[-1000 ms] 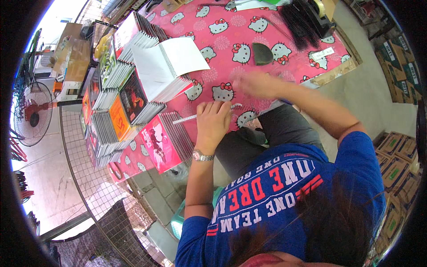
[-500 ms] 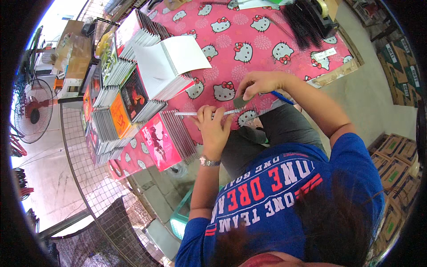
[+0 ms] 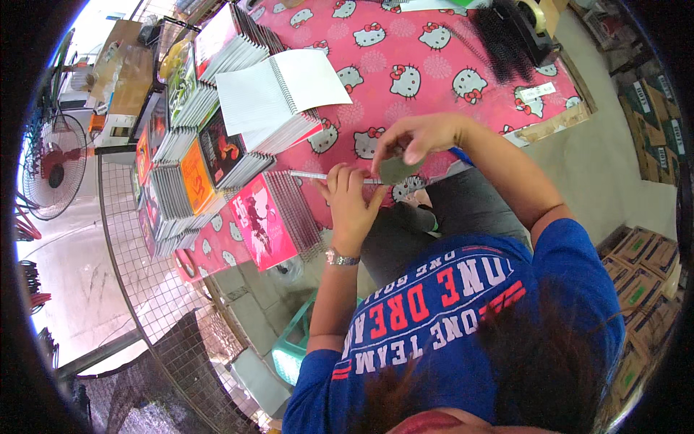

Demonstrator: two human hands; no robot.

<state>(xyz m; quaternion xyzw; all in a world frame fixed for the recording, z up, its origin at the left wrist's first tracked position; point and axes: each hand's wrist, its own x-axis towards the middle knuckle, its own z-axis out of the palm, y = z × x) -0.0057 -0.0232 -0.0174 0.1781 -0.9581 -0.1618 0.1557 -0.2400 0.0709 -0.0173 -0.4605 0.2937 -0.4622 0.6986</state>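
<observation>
While the left hand [image 3: 350, 202] lies across a narrow white strip [image 3: 308, 175] close to the near edge of the bench [image 3: 441, 94], fingers a little parted and thumb set away from them, the right hand [image 3: 432, 134] is curled round a dark half-round block [image 3: 397, 171] at the strip's right end. Whether the left fingertips pinch the strip or only press on it, I cannot tell; it may be the edge of a sheaf of pages. That hand seems placed to keep the strip steady, leaving the block to the right hand alone.

A pile of pink notebooks [image 3: 262, 224] sits by the near edge, left of the left hand, coils turned toward it, probably to stay within reach. Taller notebook stacks [image 3: 196, 177] crowd the bench's left end, with an open notebook [image 3: 318, 79] lying on top. Black coils [image 3: 499, 47] are bunched toward the right edge, beside a black dispenser [image 3: 526, 32] carrying a roll of tape.

Past the right edge, stacked cartons [image 3: 636, 278] look closed, contents hidden. Off the left end, clear plastic [image 3: 105, 69] lies against a brown cardboard box [image 3: 129, 79] whose inside does not show.
</observation>
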